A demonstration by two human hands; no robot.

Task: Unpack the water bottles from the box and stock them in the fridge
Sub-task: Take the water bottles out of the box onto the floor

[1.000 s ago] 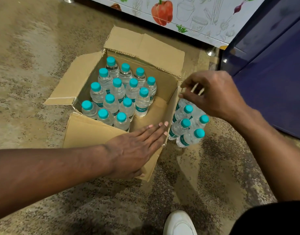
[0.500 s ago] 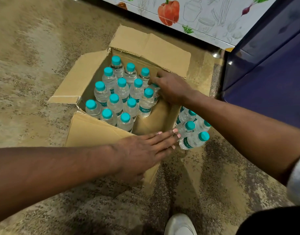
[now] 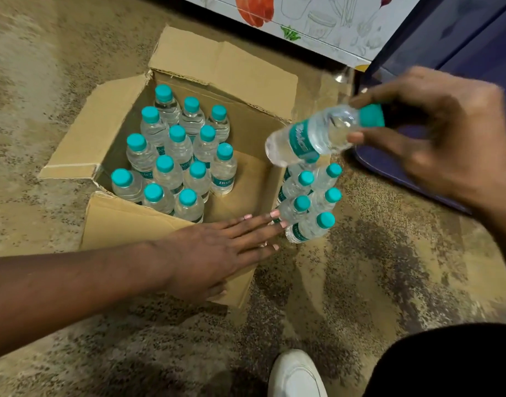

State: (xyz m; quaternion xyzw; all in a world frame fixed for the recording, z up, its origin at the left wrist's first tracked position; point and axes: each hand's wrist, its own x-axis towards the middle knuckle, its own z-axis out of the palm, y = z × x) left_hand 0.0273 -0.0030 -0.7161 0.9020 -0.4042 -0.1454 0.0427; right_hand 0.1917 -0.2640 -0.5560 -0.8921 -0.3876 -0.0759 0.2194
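The right hand [image 3: 446, 138], somewhat blurred, pinches a small water bottle [image 3: 312, 137] by the neck just below its teal cap. The bottle is clear plastic with a teal label band and hangs tilted almost on its side in the air, base pointing away from the palm toward the cardboard box [image 3: 223, 61]. The left hand [image 3: 214, 253] lies flat with straight fingers on the box's near flap, holding nothing. Just beyond its fingers, thirteen matching bottles [image 3: 177, 156] stand upright inside the open box, packed to the side away from the right hand. Under the held bottle and right at the left fingertips, a cluster of more bottles [image 3: 312, 202] stands on the floor [image 3: 360, 282] against the outside of the box. The floor is speckled beige and brown stone. Beyond the right hand is a dark blue fridge door [image 3: 461, 38], and beyond the box a white panel [image 3: 317, 18] printed with vegetables. A white shoe [image 3: 296, 373] shows below the hands.
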